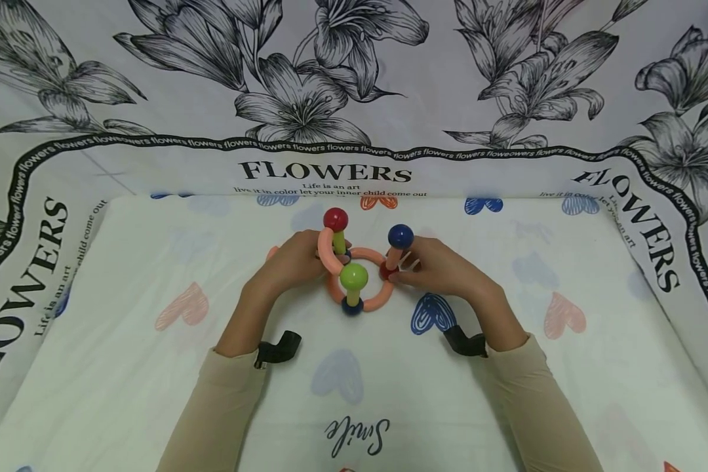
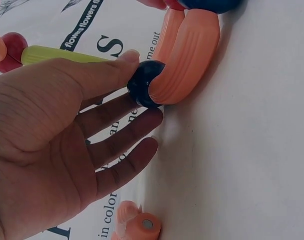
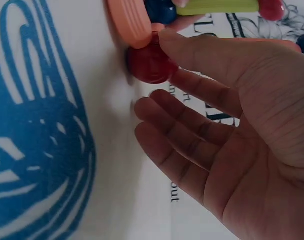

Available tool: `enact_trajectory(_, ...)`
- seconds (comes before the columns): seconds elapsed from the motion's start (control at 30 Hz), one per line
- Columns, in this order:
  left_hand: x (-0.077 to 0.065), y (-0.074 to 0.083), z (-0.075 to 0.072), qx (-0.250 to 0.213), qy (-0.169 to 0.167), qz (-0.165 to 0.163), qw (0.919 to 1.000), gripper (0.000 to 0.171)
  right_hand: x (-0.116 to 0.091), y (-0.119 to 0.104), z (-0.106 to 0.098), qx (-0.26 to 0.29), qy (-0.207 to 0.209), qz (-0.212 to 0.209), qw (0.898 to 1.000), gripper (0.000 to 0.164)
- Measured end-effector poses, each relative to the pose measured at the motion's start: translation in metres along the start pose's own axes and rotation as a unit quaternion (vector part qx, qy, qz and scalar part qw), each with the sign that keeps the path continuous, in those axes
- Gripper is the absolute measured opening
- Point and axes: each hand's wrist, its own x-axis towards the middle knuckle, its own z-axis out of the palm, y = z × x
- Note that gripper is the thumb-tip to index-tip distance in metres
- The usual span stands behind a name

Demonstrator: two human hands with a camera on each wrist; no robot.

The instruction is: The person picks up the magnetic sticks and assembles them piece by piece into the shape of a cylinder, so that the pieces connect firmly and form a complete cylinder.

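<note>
A ring of curved orange bars point(image 1: 377, 301) and balls lies on the cloth, with short rods standing up from it. A light green ball point(image 1: 354, 276) tops the front rod, a red ball point(image 1: 335, 219) the back left one, a blue ball point(image 1: 400, 236) the right one. From the red-topped rod, another curved bar point(image 1: 326, 249) slopes down. My left hand point(image 1: 295, 262) pinches a dark blue ball point(image 2: 144, 84) of the ring between thumb and fingers. At the ring's right side, my right hand point(image 1: 442, 265) pinches a dark red ball point(image 3: 152, 64), its other fingers spread below.
Loose orange pieces point(image 2: 137, 222) lie beyond the left hand, mostly hidden by it in the head view. The white cloth point(image 1: 478, 406) carries printed hearts and lettering. Black wrist mounts point(image 1: 280, 347) stick out from both sleeves.
</note>
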Motion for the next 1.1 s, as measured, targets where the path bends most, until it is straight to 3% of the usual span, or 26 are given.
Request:
enact_trajectory(0.2,0.000,0.001,0.000,0.008,0.003,-0.016,0.9998,0.019,0.001,-0.001,0.003,0.000,0.003,-0.001,1.000,0.016)
enact_trajectory(0.6,-0.003,0.003,-0.002,0.025,0.012,-0.003,0.9996,0.014,0.001,-0.003,0.007,0.036,0.030,-0.013,0.999,0.012)
enact_trajectory(0.83,-0.004,0.002,-0.003,0.028,0.010,-0.001,0.9995,0.015,0.003,-0.002,0.008,0.022,0.060,-0.012,0.998,0.014)
enact_trajectory(1.1,-0.005,0.001,-0.007,0.040,0.000,-0.008,0.9992,0.017,0.006,0.001,0.012,0.000,0.086,0.006,0.996,0.005)
